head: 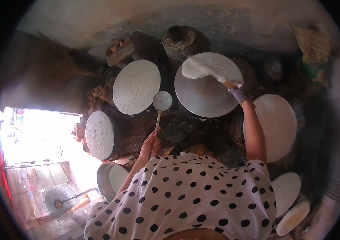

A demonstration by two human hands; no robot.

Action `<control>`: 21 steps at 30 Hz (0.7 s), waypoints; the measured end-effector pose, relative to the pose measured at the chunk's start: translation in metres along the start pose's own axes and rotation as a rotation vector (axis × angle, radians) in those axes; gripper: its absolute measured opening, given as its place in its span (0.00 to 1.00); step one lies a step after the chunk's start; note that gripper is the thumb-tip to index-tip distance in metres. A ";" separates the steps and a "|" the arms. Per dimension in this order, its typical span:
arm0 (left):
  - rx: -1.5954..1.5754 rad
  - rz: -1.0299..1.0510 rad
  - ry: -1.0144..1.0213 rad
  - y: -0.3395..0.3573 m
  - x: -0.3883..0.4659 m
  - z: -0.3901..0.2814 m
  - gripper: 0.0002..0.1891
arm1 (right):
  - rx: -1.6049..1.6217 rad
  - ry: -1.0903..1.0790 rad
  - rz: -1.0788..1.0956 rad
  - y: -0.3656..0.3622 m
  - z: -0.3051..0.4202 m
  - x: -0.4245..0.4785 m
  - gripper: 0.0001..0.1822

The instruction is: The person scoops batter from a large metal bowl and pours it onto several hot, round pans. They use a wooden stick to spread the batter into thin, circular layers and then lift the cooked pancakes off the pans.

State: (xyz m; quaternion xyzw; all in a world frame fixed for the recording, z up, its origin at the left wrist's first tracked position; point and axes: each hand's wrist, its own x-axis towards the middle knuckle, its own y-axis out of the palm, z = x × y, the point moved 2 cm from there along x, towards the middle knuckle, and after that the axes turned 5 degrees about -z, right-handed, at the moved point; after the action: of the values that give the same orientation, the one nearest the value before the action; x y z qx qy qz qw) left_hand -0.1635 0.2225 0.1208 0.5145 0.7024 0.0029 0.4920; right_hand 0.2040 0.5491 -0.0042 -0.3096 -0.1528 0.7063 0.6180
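My left hand holds the handle of a metal ladle, whose bowl carries whitish residue. The bowl hangs by the right edge of a round griddle covered with white batter. In a knit glove, my right hand grips the wooden handle of a long flat spreader, blurred along its blade. The blade passes over a large round griddle. White batter lies on that griddle's upper left part, and its lower part shows bare grey surface.
More round griddles with pale layers stand at left and right. A metal pot of white liquid sits by my left forearm. Pale discs lie lower right. Perforated briquettes, a broom and a round fan are leftward.
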 end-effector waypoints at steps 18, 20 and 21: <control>-0.112 -0.039 -0.035 0.003 0.008 -0.002 0.17 | -0.144 -0.248 0.295 -0.014 -0.004 0.012 0.27; -0.135 -0.080 -0.021 0.003 0.001 0.002 0.18 | -0.342 -0.162 0.269 -0.035 0.041 -0.004 0.26; -0.136 -0.092 -0.029 0.005 -0.002 0.003 0.19 | -0.318 -0.137 0.175 -0.032 0.032 0.002 0.26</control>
State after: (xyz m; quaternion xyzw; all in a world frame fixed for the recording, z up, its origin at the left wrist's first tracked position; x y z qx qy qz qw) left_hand -0.1583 0.2222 0.1228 0.4469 0.7163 0.0203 0.5355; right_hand 0.2090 0.5622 0.0390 -0.3665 -0.2767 0.7438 0.4856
